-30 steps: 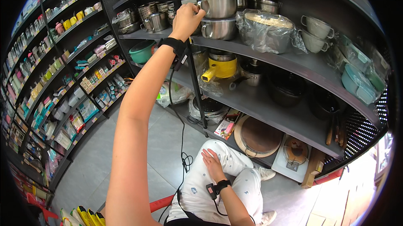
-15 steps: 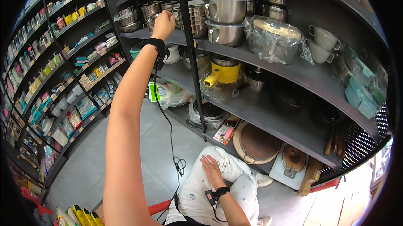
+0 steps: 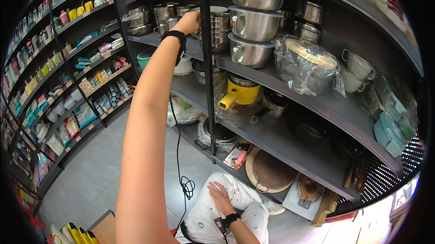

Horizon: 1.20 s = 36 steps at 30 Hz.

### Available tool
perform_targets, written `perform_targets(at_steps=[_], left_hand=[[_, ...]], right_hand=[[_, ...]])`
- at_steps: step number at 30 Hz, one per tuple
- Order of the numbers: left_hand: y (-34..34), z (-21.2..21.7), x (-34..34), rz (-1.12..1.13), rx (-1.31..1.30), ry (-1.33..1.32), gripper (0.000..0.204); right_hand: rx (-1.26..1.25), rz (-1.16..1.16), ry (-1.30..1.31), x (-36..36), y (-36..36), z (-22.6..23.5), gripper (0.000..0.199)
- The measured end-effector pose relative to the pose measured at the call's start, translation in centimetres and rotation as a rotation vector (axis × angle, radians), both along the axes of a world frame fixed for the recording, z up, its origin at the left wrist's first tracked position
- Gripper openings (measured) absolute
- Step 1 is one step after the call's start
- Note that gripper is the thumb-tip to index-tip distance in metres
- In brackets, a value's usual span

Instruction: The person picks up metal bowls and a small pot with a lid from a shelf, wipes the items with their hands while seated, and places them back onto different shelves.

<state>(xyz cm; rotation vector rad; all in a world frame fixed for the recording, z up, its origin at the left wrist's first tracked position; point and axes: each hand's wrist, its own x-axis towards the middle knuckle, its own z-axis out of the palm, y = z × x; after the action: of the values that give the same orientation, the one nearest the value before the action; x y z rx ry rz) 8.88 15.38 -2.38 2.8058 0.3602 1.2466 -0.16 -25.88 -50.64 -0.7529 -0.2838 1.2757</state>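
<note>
My left hand (image 3: pixel 187 23) reaches up to the middle shelf, at the dark upright post. Its fingers are curled by the rim of a stack of steel bowls (image 3: pixel 219 32); the fingertips are hidden, so whatever they hold cannot be made out. Left of that hand stand more steel bowls (image 3: pixel 165 12) and a small steel mug (image 3: pixel 160 29). Right of the post rise stacked steel pots with handles and lids (image 3: pixel 254 25). On the thigh of my white patterned trousers, my right hand (image 3: pixel 220 197) lies flat with fingers apart, holding nothing.
A plastic-wrapped pot (image 3: pixel 308 69) and grey cups (image 3: pixel 355 72) share the shelf. Below are a yellow-handled pan (image 3: pixel 240 92) and a round wooden board (image 3: pixel 270 171). A black cable (image 3: pixel 178 140) hangs beside my left arm. Stocked shelves (image 3: pixel 68 78) curve along the left.
My left hand has moved right and a little lower, up to the post and the bowl stack. The view has shifted slightly. My right hand still rests on my leg.
</note>
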Motion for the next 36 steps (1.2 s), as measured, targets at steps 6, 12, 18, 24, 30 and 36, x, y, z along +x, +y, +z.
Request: perform_targets(at_steps=[6, 12, 18, 24, 30, 36], left_hand=[[3.0, 1.0, 0.0, 0.016, -0.063, -0.097, 0.036], [0.1, 1.6, 0.2, 0.01, -0.2, -0.147, 0.02], [3.0, 3.0, -0.7, -0.026, -0.217, -0.578, 0.019], [0.1, 1.5, -8.6, 0.121, 0.093, -0.597, 0.02], [-16.0, -9.3, -24.0, 0.121, 0.225, -0.398, 0.015], [-29.4, -21.5, -29.5, -0.005, 0.038, -0.068, 0.025]], right_hand=[[-0.007, 0.055, 0.017, -0.2, 0.8, -0.9, 0.044], [-0.026, 0.058, 0.026, 0.4, 0.9, -1.3, 0.045], [-0.044, 0.056, 0.034, 0.4, 1.4, -0.8, 0.044], [-0.093, 0.054, 0.003, 0.5, 1.6, -0.7, 0.044], [-0.074, 0.064, -0.009, 0.2, 0.3, -0.4, 0.038], [-0.073, 0.248, -0.1, 1.9, -0.1, 7.1, 0.065]])
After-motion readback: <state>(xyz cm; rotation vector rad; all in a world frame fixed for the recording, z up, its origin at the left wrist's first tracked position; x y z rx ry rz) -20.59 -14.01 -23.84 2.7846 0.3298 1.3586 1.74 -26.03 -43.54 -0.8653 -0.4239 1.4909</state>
